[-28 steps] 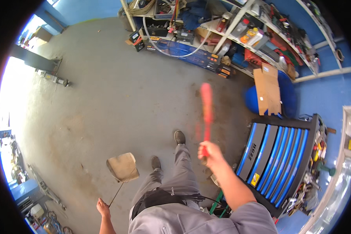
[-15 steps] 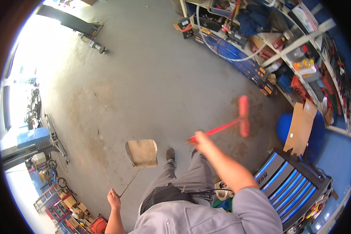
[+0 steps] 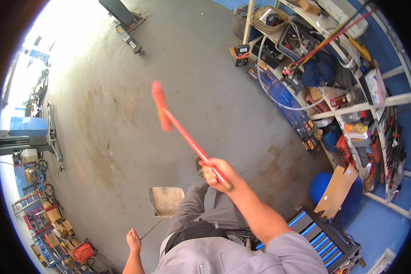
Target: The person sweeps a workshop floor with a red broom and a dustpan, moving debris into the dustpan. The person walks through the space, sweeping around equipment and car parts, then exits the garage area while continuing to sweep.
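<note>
Right hand (image 3: pixel 218 174) is closed in a fist around the red straight handle of a red T-shaped long-handled tool (image 3: pixel 187 137), near its butt; a short dull end sticks out below the fist. The tool's blurred red crossbar head (image 3: pixel 161 106) is up and left of the fist, over the grey stained concrete floor (image 3: pixel 205 82); can't tell if it touches

Main change: half a second ago the head is out to the right of the fist, now it's swung across to the upper left. In the oldest frame it points nearly straight up from the fist

Left hand (image 3: pixel 133 239), fingers curled, is closed at the top of a thin dark rod (image 3: pixel 151 228); individual finger placement too small to read. Rod runs to a beige square scoop-shaped pan (image 3: pixel 166 201), just left of the wearer's grey trousers (image 3: pixel 192 196). Pan sits lower in view than in the last frame, left hand only slightly lower

View is turned too: the white-framed shelving (image 3: pixel 379 107) takes up more of the right side, and the black tool cabinet with blue-trimmed drawers (image 3: pixel 322 244) has dropped to the lower right, partly behind the right arm
</note>
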The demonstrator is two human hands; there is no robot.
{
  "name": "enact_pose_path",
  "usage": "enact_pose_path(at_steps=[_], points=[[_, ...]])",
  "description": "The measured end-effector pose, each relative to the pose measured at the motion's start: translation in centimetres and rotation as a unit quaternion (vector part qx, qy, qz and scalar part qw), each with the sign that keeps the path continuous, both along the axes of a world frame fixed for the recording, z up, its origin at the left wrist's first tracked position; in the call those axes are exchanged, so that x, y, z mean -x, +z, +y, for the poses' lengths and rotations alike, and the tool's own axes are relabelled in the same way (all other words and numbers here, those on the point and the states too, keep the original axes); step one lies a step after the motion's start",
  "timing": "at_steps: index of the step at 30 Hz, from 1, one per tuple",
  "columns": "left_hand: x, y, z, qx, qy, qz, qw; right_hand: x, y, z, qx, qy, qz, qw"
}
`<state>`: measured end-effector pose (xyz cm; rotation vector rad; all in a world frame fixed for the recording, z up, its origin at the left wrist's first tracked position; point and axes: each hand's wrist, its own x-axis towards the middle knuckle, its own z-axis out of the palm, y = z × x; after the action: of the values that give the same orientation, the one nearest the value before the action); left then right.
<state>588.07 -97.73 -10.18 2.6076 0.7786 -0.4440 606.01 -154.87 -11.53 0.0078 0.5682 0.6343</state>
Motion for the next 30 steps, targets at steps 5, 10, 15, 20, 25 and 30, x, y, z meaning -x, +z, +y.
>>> enact_pose_path(at_steps=[5, 10, 15, 20, 25, 30], points=[[-5.7, -2.5, 0.8, -0.018, -0.003, 0.031, 0.999, 2.6, 4.6, -5.2, 0.125, -0.034, 0.173, 0.976], [-14.2, -7.0, 1.0, -0.001, 0.01, 0.066, 0.998, -5.6, -7.7, -9.6, 0.306, -0.169, 0.366, 0.862], [-23.7, -9.6, 2.9, 0.083, 0.067, 0.048, 0.993, -12.1, -28.5, -16.7, 0.371, -0.12, 0.459, 0.798], [-29.2, -7.9, 4.5, 0.118, 0.168, 0.027, 0.978, -20.3, -38.2, -11.7, 0.35, -0.176, 0.449, 0.803], [-33.6, -6.8, 3.6, 0.174, 0.291, -0.027, 0.94, -38.2, -26.4, 10.1, 0.281, 0.069, 0.304, 0.908], [-37.5, -8.0, 2.7, 0.155, 0.291, -0.034, 0.943, -49.4, -7.3, 20.6, 0.25, 0.159, 0.163, 0.941]])
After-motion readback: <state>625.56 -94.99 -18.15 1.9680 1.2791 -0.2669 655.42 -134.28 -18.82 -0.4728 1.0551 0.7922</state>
